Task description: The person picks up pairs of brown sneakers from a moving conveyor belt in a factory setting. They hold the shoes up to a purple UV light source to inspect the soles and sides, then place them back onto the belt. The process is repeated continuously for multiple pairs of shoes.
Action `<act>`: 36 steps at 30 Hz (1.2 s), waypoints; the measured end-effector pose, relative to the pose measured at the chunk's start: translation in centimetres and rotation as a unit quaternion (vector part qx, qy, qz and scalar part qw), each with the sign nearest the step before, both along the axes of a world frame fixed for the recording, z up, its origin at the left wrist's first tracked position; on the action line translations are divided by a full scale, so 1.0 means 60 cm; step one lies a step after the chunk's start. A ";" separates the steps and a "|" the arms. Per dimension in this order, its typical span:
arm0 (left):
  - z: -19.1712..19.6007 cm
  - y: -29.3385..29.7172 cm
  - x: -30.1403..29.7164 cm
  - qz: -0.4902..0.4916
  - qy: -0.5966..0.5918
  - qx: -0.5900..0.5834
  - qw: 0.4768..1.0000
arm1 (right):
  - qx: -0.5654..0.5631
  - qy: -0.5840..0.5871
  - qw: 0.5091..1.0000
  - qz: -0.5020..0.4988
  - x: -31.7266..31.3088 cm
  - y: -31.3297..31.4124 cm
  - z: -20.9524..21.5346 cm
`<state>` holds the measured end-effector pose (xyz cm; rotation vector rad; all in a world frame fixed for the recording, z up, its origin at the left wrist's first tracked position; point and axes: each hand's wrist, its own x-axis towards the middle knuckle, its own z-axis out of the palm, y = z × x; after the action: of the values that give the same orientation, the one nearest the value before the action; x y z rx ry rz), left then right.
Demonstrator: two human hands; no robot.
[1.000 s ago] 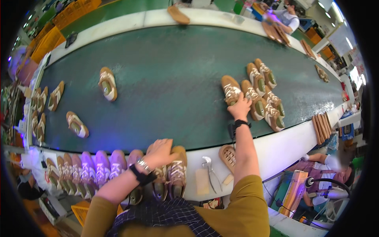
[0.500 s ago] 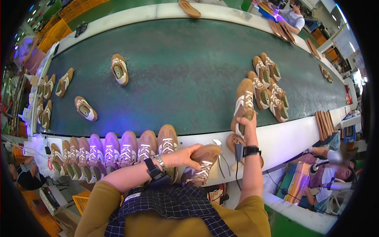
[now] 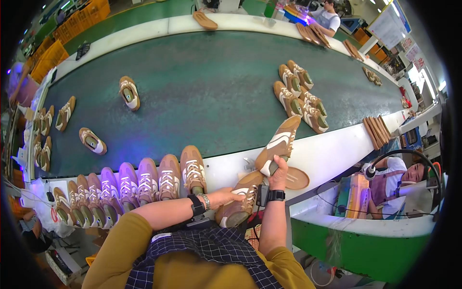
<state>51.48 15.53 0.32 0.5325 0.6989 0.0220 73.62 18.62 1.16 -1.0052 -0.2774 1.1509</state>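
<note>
– Gripping what?
– Clasping a brown shoe (image 3: 277, 142) over the white ledge (image 3: 332, 149), right hand (image 3: 278, 173); a second shoe (image 3: 250, 184) just beside it, left hand (image 3: 222, 198).
– Any lettering?
– Red, on a sign (image 3: 417, 58), unreadably blurred.

On belt (image 3: 192, 106): shoe cluster (image 3: 288, 98), right part; two lone shoes (image 3: 129, 91), left part; more shoes (image 3: 46, 154), left end. Near ledge (image 3: 332, 151), before belt: shoe row (image 3: 127, 183) at left, sole stack (image 3: 377, 132) at right. Two held shoes (image 3: 278, 142): belt's near side. Ledge behind belt (image 3: 240, 22): lone sole (image 3: 205, 21).
</note>
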 end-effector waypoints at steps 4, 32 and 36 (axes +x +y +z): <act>-0.007 -0.007 -0.002 0.023 -0.003 -0.058 0.998 | -0.003 0.031 0.999 0.009 -0.009 -0.001 0.005; 0.131 -0.147 -0.492 0.461 -0.384 -0.089 0.795 | -0.045 -0.020 0.823 0.566 -0.429 -0.041 0.175; 0.122 -0.188 -0.515 0.488 -0.382 -0.079 0.781 | -0.072 0.003 0.784 0.617 -0.456 -0.042 0.178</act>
<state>20.58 4.28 7.66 -0.0827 0.0946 1.0978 46.27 16.12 11.87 -0.9142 -0.9430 2.3885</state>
